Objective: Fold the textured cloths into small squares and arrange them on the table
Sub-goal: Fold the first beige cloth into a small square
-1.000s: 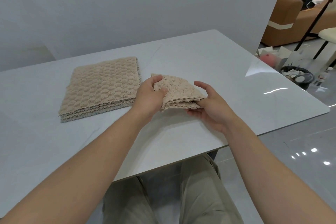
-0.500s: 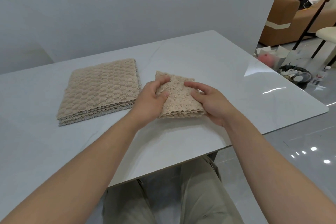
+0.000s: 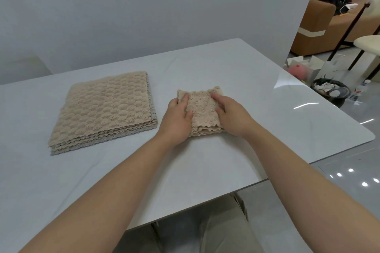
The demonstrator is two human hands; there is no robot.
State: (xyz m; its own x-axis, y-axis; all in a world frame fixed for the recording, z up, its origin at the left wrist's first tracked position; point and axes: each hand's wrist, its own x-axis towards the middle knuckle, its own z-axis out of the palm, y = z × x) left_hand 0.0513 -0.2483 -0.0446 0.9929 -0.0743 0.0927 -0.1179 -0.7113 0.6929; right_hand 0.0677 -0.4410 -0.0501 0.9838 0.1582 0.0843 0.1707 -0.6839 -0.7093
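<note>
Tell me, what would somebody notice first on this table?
Probably the two hands, left hand and right hand, pressing flat on a small folded beige cloth in the middle of the white table. Next, the bigger stack of bumpy beige cloths lying to its left, not touching it.

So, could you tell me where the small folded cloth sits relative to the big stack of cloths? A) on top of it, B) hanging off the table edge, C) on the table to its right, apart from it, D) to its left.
C: the small folded cloth lies on the table right of the stack, with bare tabletop between them.
</note>
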